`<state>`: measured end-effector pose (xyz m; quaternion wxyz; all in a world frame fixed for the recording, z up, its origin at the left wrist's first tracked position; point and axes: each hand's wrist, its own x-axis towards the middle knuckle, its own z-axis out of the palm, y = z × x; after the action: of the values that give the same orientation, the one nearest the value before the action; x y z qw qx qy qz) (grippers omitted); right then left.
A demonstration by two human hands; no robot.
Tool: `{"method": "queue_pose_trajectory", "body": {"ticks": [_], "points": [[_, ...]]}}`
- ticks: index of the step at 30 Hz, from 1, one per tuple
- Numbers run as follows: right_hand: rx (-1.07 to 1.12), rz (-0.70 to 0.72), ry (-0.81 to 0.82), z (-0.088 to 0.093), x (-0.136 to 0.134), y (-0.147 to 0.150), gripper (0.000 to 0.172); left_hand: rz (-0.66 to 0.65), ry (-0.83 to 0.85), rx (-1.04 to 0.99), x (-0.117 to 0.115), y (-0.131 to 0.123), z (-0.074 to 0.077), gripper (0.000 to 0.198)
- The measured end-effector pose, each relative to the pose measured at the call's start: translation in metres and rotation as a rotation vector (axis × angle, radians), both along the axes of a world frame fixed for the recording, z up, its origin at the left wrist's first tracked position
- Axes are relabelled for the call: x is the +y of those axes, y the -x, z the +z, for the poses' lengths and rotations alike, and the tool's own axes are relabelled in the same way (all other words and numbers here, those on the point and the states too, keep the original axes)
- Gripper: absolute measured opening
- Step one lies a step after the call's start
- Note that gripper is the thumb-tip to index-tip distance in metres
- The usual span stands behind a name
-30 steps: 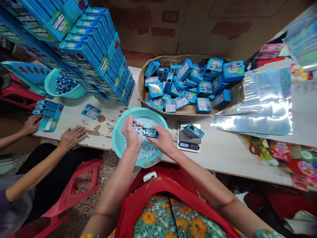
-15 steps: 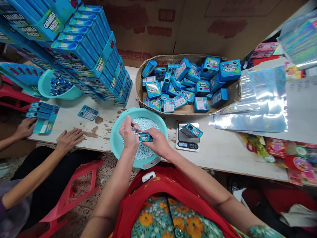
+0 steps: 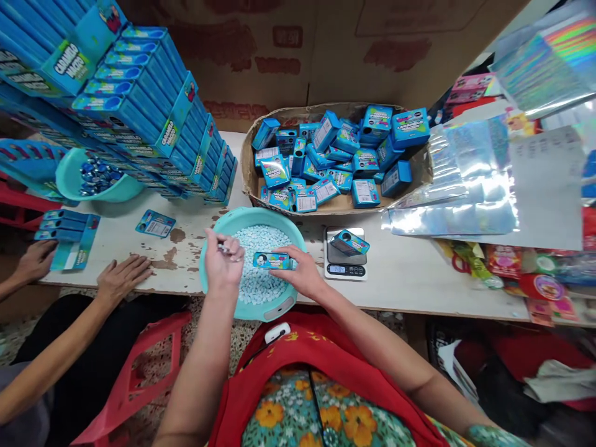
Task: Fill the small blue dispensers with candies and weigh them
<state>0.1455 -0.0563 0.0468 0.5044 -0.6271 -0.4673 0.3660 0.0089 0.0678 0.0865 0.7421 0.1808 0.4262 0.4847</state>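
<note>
A turquoise bowl full of small pale-blue candies stands on the table in front of me. Over it, my right hand grips one end of a small blue candy box, held lengthwise with its printed side up. My left hand hovers above the bowl's left side, apart from the box, with its fingers curled. Something small and greyish shows between those fingers, too unclear to name. Right of the bowl, another blue box rests on a digital scale with a lit display.
Behind the bowl is a cut-down carton of blue boxes. Tall stacks of boxes rise at left, beside a bowl of wrapped sweets. A co-worker's hand lies flat on the table. Shiny sheets cover the right side.
My left hand has drawn back leftward from the box, fingers curled. The box in my right hand now shows more fully above the candies. The whole view has shifted slightly.
</note>
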Motion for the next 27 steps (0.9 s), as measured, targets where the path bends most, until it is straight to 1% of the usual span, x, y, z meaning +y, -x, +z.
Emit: {"method": "queue_pose_trajectory", "body": {"ticks": [1,3,5,6,7,8,10,11,13,14,15,16,17,19,20,21,22,24,26,27], "points": [[0.033,-0.022,-0.005,0.008,-0.013,-0.008,0.035,-0.003,0.028,-0.01,0.003,0.005,-0.001,0.042],[0.074,-0.116,0.006,0.024,-0.045,-0.03,0.038,-0.016,0.114,0.072,0.005,0.01,-0.013,0.039],[0.07,-0.305,0.045,0.034,-0.084,-0.057,0.039,-0.117,0.251,0.19,0.002,0.012,-0.033,0.033],[0.047,-0.424,0.072,0.035,-0.103,-0.073,0.039,-0.186,0.31,0.211,0.0,0.012,-0.044,0.03],[0.014,-0.548,0.093,0.031,-0.122,-0.089,0.041,-0.241,0.346,0.2,-0.004,0.011,-0.055,0.029],[-0.018,-0.672,0.112,0.023,-0.138,-0.106,0.042,-0.261,0.359,0.175,-0.007,0.01,-0.065,0.028],[-0.077,-0.896,0.138,-0.004,-0.164,-0.138,0.049,-0.217,0.37,0.163,-0.013,0.007,-0.08,0.03],[-0.094,-0.979,0.142,-0.021,-0.174,-0.153,0.051,-0.198,0.393,0.184,-0.015,0.006,-0.084,0.03],[-0.119,-1.067,0.174,-0.056,-0.188,-0.175,0.055,-0.22,0.44,0.209,-0.016,0.001,-0.087,0.028],[-0.127,-1.087,0.203,-0.07,-0.193,-0.182,0.055,-0.248,0.44,0.192,-0.015,-0.002,-0.087,0.026],[-0.146,-1.093,0.228,-0.08,-0.196,-0.186,0.055,-0.271,0.421,0.161,-0.014,-0.005,-0.085,0.023],[-0.194,-1.096,0.247,-0.087,-0.199,-0.187,0.055,-0.276,0.387,0.134,-0.012,-0.007,-0.083,0.021],[-0.276,-1.102,0.251,-0.089,-0.199,-0.185,0.057,-0.27,0.354,0.124,-0.011,-0.009,-0.081,0.019],[-0.503,-1.102,0.211,-0.083,-0.193,-0.175,0.064,-0.271,0.334,0.145,-0.009,-0.012,-0.077,0.014],[-0.603,-1.075,0.173,-0.078,-0.186,-0.169,0.069,-0.283,0.339,0.149,-0.01,-0.012,-0.077,0.012],[-0.663,-1.024,0.135,-0.073,-0.175,-0.162,0.075,-0.293,0.343,0.145,-0.011,-0.013,-0.078,0.012],[-0.674,-0.95,0.104,-0.069,-0.162,-0.156,0.079,-0.288,0.347,0.142,-0.014,-0.014,-0.08,0.015],[-0.571,-0.771,0.087,-0.062,-0.132,-0.146,0.078,-0.258,0.377,0.167,-0.02,-0.016,-0.085,0.023],[-0.425,-0.632,0.114,-0.054,-0.103,-0.138,0.062,-0.248,0.44,0.215,-0.026,-0.018,-0.088,0.029],[-0.374,-0.586,0.118,-0.047,-0.09,-0.133,0.052,-0.256,0.468,0.212,-0.028,-0.019,-0.087,0.03]]}}
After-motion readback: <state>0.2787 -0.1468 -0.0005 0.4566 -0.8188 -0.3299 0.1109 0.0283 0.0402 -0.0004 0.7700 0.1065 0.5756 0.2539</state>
